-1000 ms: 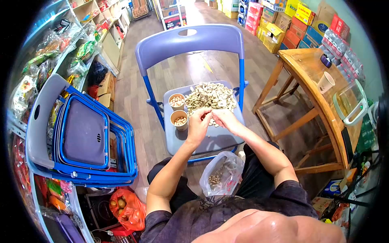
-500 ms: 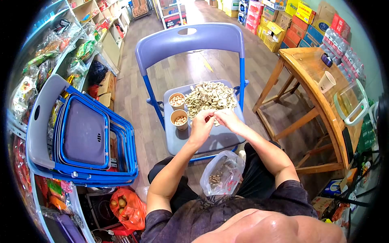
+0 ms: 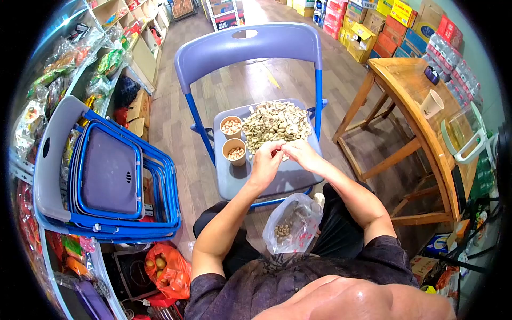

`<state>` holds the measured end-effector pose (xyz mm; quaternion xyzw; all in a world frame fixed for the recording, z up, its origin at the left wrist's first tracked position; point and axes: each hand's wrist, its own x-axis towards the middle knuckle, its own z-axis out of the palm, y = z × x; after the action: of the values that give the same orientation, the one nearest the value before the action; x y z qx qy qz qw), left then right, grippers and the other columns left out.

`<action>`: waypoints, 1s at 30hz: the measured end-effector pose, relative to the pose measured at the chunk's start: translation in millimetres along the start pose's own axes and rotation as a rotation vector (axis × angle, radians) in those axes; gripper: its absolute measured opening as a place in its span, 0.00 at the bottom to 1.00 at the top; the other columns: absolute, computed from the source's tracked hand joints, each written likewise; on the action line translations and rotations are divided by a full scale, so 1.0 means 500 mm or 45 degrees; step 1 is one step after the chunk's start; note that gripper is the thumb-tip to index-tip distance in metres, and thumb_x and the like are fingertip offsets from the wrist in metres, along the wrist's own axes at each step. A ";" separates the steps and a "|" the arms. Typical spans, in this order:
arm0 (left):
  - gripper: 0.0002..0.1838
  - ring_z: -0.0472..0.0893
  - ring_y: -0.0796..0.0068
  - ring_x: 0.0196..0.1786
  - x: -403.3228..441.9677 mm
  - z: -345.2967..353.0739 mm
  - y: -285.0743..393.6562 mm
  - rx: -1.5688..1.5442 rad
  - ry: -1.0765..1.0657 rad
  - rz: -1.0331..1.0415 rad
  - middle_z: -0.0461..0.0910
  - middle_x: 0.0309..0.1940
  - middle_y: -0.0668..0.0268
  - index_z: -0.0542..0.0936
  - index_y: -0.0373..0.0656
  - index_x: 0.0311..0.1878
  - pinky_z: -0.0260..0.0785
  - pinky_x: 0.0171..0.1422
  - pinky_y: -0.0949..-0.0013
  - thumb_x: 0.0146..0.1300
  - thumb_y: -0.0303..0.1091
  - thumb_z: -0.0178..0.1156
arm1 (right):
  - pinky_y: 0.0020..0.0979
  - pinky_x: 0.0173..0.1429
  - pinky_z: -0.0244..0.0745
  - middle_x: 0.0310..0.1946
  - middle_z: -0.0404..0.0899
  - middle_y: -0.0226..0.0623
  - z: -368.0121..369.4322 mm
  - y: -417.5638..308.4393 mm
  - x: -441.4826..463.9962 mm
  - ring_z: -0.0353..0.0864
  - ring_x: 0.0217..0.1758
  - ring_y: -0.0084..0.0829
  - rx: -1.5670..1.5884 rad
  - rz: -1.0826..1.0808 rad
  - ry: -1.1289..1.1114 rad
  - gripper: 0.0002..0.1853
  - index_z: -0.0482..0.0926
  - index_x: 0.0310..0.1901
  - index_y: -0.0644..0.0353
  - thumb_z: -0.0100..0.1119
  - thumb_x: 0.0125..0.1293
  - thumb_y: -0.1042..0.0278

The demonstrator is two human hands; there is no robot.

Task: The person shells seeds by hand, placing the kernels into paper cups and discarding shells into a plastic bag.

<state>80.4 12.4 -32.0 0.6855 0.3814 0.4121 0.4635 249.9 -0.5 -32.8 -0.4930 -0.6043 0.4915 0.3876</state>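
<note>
Fingertips together, my left hand (image 3: 265, 161) and my right hand (image 3: 302, 156) meet in a pinch over the front edge of a pile of unshelled peanuts (image 3: 277, 125). Whatever small thing sits between the fingers is hidden. The pile lies on the grey-purple seat of a folding chair (image 3: 230, 181). Left of my hands stand two paper cups of shelled nuts: a near cup (image 3: 238, 159) and a far cup (image 3: 224, 132). Below the seat, between my legs, a clear plastic bag (image 3: 301, 213) stands open with small brown bits in its bottom.
Folded blue chairs (image 3: 112, 170) lean at the left against packed shelves (image 3: 96, 80). A red bag (image 3: 176, 272) with round brown produce is at lower left. On the right, a wooden table (image 3: 394, 74) carries a paper cup (image 3: 431, 104) and a clear pitcher (image 3: 463, 133). Cartons (image 3: 392, 32) are stacked behind.
The view has shifted slightly, so the chair back sits a little higher and more to the left. My hands stay pinched together at the pile, with only slight finger movement.
</note>
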 end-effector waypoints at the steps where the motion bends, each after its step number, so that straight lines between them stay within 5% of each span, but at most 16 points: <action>1: 0.12 0.80 0.81 0.40 0.001 -0.002 -0.001 -0.002 0.000 -0.015 0.83 0.39 0.65 0.81 0.35 0.49 0.73 0.45 0.75 0.62 0.21 0.59 | 0.30 0.33 0.68 0.21 0.75 0.29 -0.006 0.008 0.001 0.71 0.26 0.22 -0.031 -0.017 -0.020 0.21 0.79 0.29 0.67 0.48 0.70 0.56; 5: 0.07 0.77 0.84 0.36 0.011 -0.007 -0.018 0.000 -0.042 -0.018 0.82 0.35 0.69 0.81 0.36 0.44 0.70 0.41 0.76 0.65 0.26 0.60 | 0.22 0.21 0.53 0.18 0.67 0.21 -0.004 -0.044 -0.012 0.60 0.19 0.16 0.231 0.386 -0.019 0.24 0.79 0.30 0.54 0.44 0.73 0.44; 8: 0.06 0.77 0.85 0.35 0.017 -0.005 -0.017 -0.186 0.023 0.021 0.81 0.34 0.72 0.82 0.39 0.44 0.70 0.41 0.77 0.65 0.26 0.60 | 0.19 0.21 0.39 0.18 0.58 0.17 -0.011 -0.050 -0.018 0.49 0.18 0.12 0.562 0.365 -0.117 0.25 0.76 0.35 0.51 0.41 0.74 0.38; 14: 0.07 0.77 0.86 0.36 0.013 -0.013 0.003 -0.222 0.050 -0.022 0.82 0.34 0.72 0.82 0.39 0.44 0.70 0.41 0.77 0.64 0.27 0.62 | 0.18 0.21 0.40 0.20 0.58 0.15 -0.011 -0.051 -0.011 0.49 0.18 0.11 0.710 0.467 -0.179 0.19 0.76 0.35 0.52 0.48 0.74 0.46; 30: 0.05 0.72 0.87 0.32 0.004 -0.027 -0.001 -0.156 0.049 0.099 0.77 0.30 0.75 0.79 0.41 0.38 0.67 0.38 0.77 0.60 0.28 0.65 | 0.20 0.20 0.41 0.17 0.55 0.16 0.008 -0.057 -0.012 0.48 0.17 0.13 0.734 0.414 -0.237 0.17 0.65 0.25 0.50 0.45 0.71 0.53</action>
<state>68.9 18.8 -28.6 0.6622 0.3372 0.4654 0.4808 241.0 -8.0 -5.7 -0.4064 -0.3868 0.7401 0.3707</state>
